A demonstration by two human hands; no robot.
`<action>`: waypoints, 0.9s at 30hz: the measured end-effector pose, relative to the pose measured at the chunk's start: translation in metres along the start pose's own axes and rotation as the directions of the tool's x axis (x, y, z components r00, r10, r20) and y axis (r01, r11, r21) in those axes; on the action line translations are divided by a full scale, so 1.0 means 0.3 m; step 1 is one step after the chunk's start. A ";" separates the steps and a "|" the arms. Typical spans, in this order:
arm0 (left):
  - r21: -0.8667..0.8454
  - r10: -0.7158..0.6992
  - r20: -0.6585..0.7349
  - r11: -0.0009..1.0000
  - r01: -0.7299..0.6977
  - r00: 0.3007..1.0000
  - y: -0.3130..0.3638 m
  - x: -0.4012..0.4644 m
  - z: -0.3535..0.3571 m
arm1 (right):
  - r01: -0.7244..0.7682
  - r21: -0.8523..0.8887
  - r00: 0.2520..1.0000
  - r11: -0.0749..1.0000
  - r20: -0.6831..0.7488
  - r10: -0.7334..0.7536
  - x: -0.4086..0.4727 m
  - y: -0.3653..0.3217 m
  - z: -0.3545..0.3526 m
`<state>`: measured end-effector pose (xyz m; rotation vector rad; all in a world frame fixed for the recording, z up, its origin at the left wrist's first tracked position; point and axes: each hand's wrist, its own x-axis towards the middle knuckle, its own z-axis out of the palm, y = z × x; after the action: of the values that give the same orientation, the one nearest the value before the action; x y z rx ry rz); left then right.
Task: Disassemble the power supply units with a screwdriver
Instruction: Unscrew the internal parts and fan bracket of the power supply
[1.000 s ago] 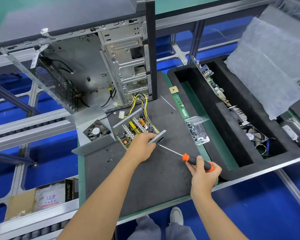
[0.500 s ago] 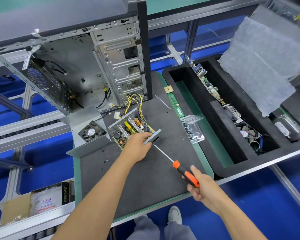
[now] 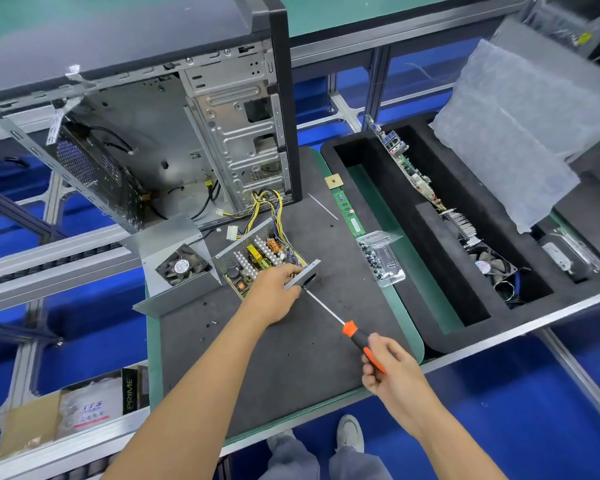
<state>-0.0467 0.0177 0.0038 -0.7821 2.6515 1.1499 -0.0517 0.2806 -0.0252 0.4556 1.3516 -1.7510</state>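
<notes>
The left hand [image 3: 274, 296] grips the open metal power supply [image 3: 257, 261] on the table's [image 3: 291, 368] grey felt mat; the right hand [image 3: 392, 372] clasps the orange-and-black screwdriver [image 3: 355, 336], its thin steel shaft at the casing's edge.

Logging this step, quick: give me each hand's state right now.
Left hand: closed on the power supply, gripping its near metal wall.
Right hand: closed around the screwdriver handle.

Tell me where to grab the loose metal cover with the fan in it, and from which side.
Take the fan cover by its upright bare panel, coming from above and pinching the free top edge. It stands folded on the mat, fan low in the bend, so that edge is likely easiest to reach, away from the open power supply.
</notes>
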 end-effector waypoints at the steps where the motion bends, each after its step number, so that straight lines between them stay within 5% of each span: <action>1: -0.001 0.000 0.000 1.000 0.000 1.000 0.001 -0.001 -0.001 | -0.059 0.016 0.998 0.998 0.007 0.059 -0.001 -0.002 0.006; 4: -0.008 0.002 0.002 1.000 -0.002 1.000 0.001 -0.005 -0.003 | -0.118 -0.007 0.989 0.993 -0.089 0.117 0.015 0.004 0.003; 9: -0.023 -0.003 0.004 1.000 0.003 1.000 0.006 -0.010 -0.003 | 0.121 0.091 0.985 0.988 -0.137 -0.108 0.000 0.008 0.004; 13: -0.021 -0.011 0.006 1.000 0.011 1.000 0.007 -0.012 -0.005 | -0.056 0.022 0.991 0.998 -0.118 0.058 0.002 -0.015 -0.016; 17: -0.021 -0.013 -0.005 1.000 0.013 1.000 0.009 -0.011 -0.002 | 0.021 0.009 0.999 1.000 -0.043 -0.021 -0.006 -0.019 -0.022; 21: -0.022 -0.023 -0.002 1.000 0.022 1.000 0.008 -0.013 -0.002 | -0.088 -0.031 0.996 0.996 0.001 0.088 -0.014 -0.007 0.005; 24: -0.030 -0.027 -0.002 0.999 0.027 1.000 0.005 -0.014 -0.001 | 0.049 -0.154 0.993 0.987 -0.101 -0.065 0.002 0.020 0.002; 27: -0.026 -0.025 -0.004 0.999 0.025 1.000 0.005 -0.011 0.000 | 0.132 -0.038 0.982 0.991 -0.131 -0.136 -0.013 0.019 0.014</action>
<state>-0.0447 0.0200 0.0059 -0.8205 2.6279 1.1801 -0.0441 0.2781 -0.0243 0.4820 1.5310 -1.8344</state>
